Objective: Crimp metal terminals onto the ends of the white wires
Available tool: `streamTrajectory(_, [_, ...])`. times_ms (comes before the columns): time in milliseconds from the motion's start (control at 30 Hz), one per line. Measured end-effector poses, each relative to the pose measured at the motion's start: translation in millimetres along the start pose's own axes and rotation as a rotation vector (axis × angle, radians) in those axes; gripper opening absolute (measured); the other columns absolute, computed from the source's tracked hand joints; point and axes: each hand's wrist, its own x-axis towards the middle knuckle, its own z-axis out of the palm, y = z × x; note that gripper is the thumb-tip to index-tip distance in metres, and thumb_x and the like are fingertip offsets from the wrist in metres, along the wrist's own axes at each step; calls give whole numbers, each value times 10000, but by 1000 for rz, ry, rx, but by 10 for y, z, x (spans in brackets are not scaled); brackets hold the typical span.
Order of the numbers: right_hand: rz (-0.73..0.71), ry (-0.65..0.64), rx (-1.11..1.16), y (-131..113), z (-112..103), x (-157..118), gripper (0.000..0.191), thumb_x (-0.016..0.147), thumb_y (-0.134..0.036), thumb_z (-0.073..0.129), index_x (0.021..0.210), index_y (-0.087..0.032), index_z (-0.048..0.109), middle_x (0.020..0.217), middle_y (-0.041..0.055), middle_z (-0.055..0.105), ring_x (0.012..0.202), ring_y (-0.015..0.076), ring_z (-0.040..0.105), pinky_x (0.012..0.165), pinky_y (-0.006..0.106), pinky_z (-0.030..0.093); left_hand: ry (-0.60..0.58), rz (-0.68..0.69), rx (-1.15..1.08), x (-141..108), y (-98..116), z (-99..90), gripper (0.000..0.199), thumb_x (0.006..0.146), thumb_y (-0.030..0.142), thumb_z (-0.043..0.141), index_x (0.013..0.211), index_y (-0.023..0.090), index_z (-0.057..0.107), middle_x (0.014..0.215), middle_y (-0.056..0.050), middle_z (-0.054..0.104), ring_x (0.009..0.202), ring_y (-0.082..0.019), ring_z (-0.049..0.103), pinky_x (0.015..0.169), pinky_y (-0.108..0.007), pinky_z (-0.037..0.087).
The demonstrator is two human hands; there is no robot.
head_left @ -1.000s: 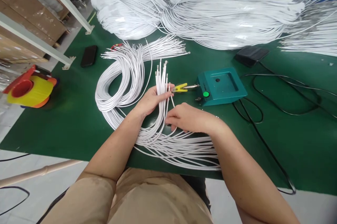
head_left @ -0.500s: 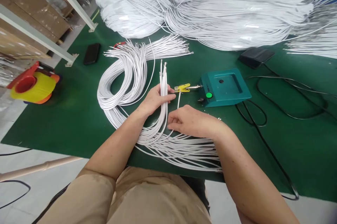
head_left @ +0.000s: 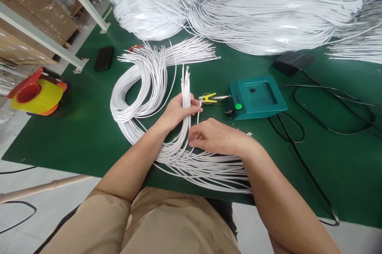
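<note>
My left hand (head_left: pixel 179 111) is closed around a small upright bunch of white cables (head_left: pixel 186 87), whose ends stick up above the fingers. My right hand (head_left: pixel 205 134) is closed, with the fingertips pinched on a single white cable (head_left: pixel 198 117) that rises toward the left thumb. Just right of the left fingertips is a yellow clip (head_left: pixel 209 97), on a metal rod from a teal device (head_left: pixel 258 97) with a lit green button. More loose cables (head_left: pixel 205 170) fan out under my forearms along the front of the table.
A looped cable bundle (head_left: pixel 127 97) lies left of my hands. Large heaps of white cable (head_left: pixel 268 11) fill the back. Further left are a black phone-like object (head_left: pixel 104 58) and a tape dispenser (head_left: pixel 38 93). Black cords (head_left: pixel 301 166) run across the table's right side.
The upper end of the single cable has moved left, away from the yellow clip and toward my left fingertips. My left hand still grips the bunch.
</note>
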Motion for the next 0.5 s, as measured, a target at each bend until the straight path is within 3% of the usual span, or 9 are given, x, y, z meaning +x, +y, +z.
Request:
streamTrajectory(367, [-28,28,36,13,4,1,126,848,-256,609,822,-172,700,884,53,747,809,167,672,665,243,455,-105,12,-128,-12,31,10,474,623,236,816,880,190,421,835,14,641,758,-109,658,647,-218,427])
streamTrajectory(433, [-26,46,100,37,-24,-24,120,839,-244,614,809,-171,705,838,46,739,745,153,672,634,235,470,-94,7,-137,-15,37,20,492,608,254,828,871,190,418,830,17,637,747,-103,648,643,-218,422])
streamTrajectory(500, [4,142,221,75,-68,-44,139,846,-237,595,770,-166,687,754,33,714,616,127,643,559,229,478,-74,1,-148,-17,39,28,506,592,266,839,863,190,418,826,19,639,722,-96,637,638,-222,421])
